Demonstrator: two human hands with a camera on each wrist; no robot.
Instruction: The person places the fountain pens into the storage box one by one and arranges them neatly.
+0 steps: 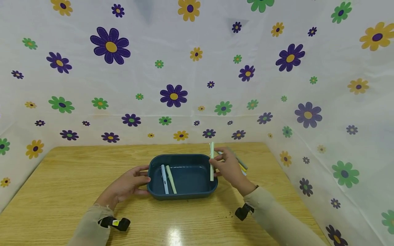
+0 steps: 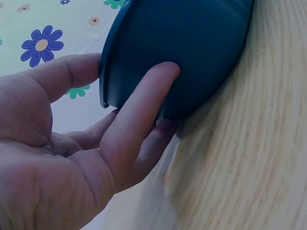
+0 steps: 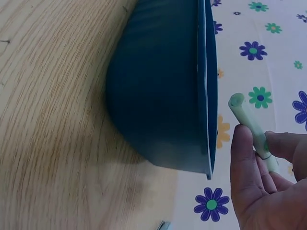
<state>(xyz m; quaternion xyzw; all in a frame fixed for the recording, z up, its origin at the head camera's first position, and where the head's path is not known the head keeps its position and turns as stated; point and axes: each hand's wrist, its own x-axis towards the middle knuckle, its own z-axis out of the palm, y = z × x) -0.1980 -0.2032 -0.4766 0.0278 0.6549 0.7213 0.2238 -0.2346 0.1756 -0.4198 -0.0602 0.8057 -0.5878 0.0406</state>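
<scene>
A dark blue bin [image 1: 182, 196] stands on the wooden table. My left hand [image 1: 132, 182] touches its left end, fingers spread and fairly straight along the outer wall and rim, as the left wrist view shows. My right hand [image 1: 229, 167] pinches a pale green pen [image 1: 211, 162] between thumb and fingers. That pen is held nearly upright over the right end of the bin; in the right wrist view the pen [image 3: 252, 122] is beyond the rim. Inside the bin, a light blue pen [image 1: 164, 179] and another pale green pen [image 1: 171, 179] lie side by side toward the left.
Several more pens [image 1: 242, 162] lie on the table [image 1: 92, 164] right of the bin, partly hidden behind my right hand. A white flowered cloth [image 1: 197, 78] rises behind the table and along its sides.
</scene>
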